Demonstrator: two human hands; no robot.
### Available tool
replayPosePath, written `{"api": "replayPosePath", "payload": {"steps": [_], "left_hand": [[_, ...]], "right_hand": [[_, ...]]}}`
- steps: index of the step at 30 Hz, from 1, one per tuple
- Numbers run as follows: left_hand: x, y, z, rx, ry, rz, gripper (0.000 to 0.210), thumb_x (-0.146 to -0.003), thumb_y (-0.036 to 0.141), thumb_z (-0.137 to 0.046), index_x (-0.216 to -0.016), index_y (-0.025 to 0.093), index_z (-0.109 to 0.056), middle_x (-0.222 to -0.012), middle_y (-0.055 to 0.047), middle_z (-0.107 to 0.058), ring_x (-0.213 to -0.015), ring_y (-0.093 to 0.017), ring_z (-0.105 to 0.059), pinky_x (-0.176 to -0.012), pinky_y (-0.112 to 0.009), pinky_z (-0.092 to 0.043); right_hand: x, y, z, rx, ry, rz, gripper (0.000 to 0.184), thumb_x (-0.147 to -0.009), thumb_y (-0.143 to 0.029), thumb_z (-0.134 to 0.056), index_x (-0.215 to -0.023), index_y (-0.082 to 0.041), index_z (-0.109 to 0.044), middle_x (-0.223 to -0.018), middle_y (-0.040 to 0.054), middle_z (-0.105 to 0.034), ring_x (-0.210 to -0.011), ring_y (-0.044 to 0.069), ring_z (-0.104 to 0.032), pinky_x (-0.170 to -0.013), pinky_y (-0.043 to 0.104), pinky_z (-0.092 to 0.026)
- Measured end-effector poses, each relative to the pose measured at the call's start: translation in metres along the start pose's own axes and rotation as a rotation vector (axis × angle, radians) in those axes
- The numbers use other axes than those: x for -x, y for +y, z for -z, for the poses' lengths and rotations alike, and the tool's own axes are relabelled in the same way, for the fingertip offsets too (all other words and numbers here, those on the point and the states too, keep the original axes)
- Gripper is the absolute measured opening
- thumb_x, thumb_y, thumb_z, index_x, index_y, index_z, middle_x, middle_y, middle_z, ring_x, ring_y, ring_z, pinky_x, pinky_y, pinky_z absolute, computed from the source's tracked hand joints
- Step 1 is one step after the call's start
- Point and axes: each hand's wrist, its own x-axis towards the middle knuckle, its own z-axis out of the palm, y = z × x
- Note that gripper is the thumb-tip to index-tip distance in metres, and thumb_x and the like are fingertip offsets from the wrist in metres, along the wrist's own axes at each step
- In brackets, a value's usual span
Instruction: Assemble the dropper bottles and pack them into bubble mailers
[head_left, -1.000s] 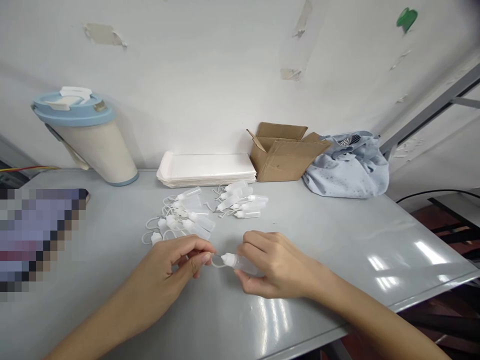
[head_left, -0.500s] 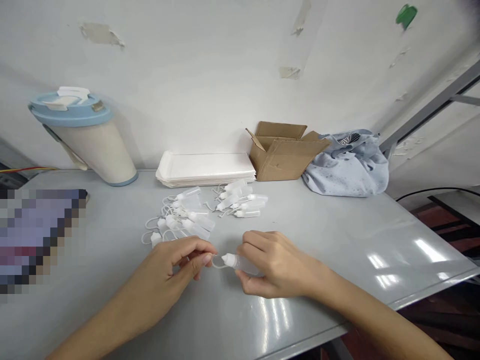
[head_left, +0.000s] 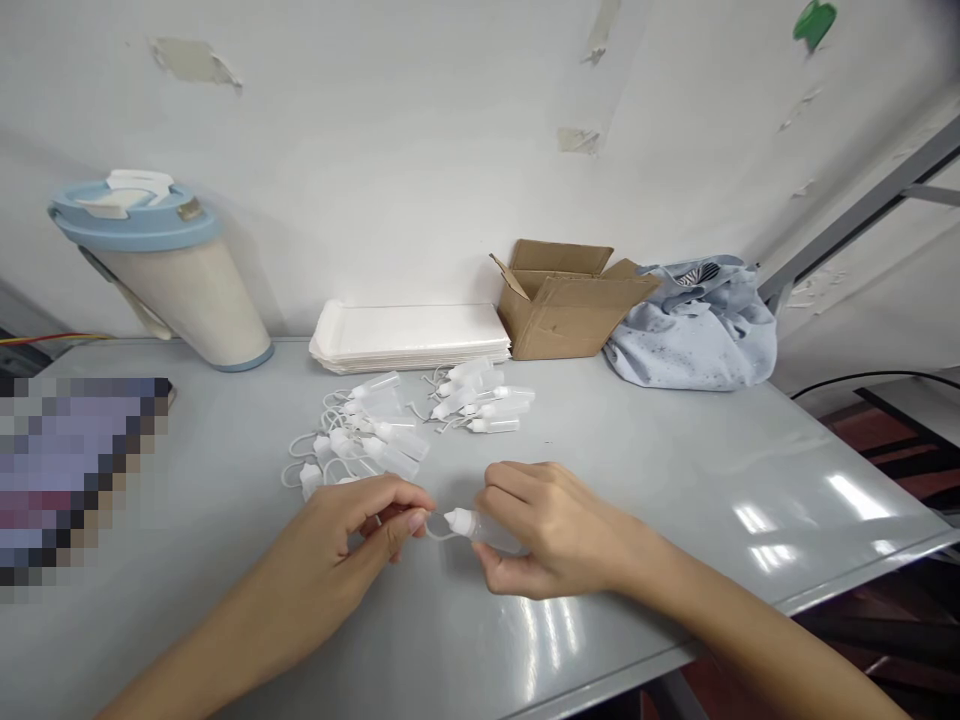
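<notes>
Right grip is closed around a small see-through bottle, with the thumb below and the fingers curled over the top. Left grip has its thumb and first finger pinched together on the end of a thin white loop. The very end of the loop is hidden by the fingertips. The loop goes from there to the neck of the bottle.

The bottle is between the two hands, near the front of the grey counter. It is tipped on its side, and its white pointy tip points at the left hand. The tip and the left fingers are close but apart. I cannot tell if the bottle touches the counter.

More bottles like it lie on the counter in two piles. The left pile is just behind the left hand, which hides a bit of it. The right pile is a little farther back. Thin loops stick out to the left from both piles.

Behind them, by the white wall, is a flat white stack. Next to it is an open brown box, and then a crumpled light blue cloth. A big cream cup with a blue lid stands at the back left. In front of the cup is a flat thing blurred into squares.
</notes>
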Motion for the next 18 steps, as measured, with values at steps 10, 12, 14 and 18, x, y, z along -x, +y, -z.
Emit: {"api": "replayPosePath", "payload": {"steps": [10,12,14,18], "left_hand": [[0.0025,0.0043,-0.0019,0.010,0.000,0.041,0.032,-0.089,0.049,-0.043,-0.087,0.027,-0.066,-0.069,0.002,-0.060,-0.066,-0.017,-0.054,-0.057,-0.025,-0.039],[0.0019,0.0036,-0.0011,0.008,-0.008,0.040,0.031,-0.090,0.048,-0.043,-0.088,0.027,-0.065,-0.070,0.002,-0.060,-0.066,-0.017,-0.054,-0.057,-0.025,-0.039],[0.0015,0.0030,-0.0008,0.010,0.002,0.037,0.030,-0.090,0.047,-0.043,-0.088,0.027,-0.065,-0.070,0.003,-0.060,-0.066,-0.017,-0.054,-0.058,-0.025,-0.039],[0.0005,0.0006,-0.0012,0.000,-0.004,0.007,0.030,-0.091,0.047,-0.042,-0.087,0.026,-0.064,-0.070,0.003,-0.060,-0.066,-0.016,-0.054,-0.058,-0.024,-0.039]], "right_hand": [[0.0005,-0.0007,0.0017,0.003,0.001,0.010,0.024,-0.082,-0.026,-0.045,-0.069,-0.013,-0.061,-0.064,0.0011,-0.047,-0.053,0.012,-0.032,-0.046,0.025,-0.026],[0.0001,-0.0005,0.0013,0.002,0.009,0.012,0.024,-0.082,-0.026,-0.046,-0.069,-0.013,-0.061,-0.064,0.0008,-0.047,-0.052,0.012,-0.032,-0.045,0.025,-0.025],[-0.0001,-0.0004,0.0008,-0.001,0.027,0.018,0.023,-0.081,-0.025,-0.046,-0.068,-0.013,-0.061,-0.064,0.0006,-0.047,-0.052,0.011,-0.031,-0.045,0.025,-0.025],[0.0007,-0.0011,0.0002,0.006,0.054,0.025,0.024,-0.080,-0.026,-0.048,-0.068,-0.012,-0.062,-0.063,0.0004,-0.047,-0.051,0.011,-0.029,-0.045,0.025,-0.023]]}}
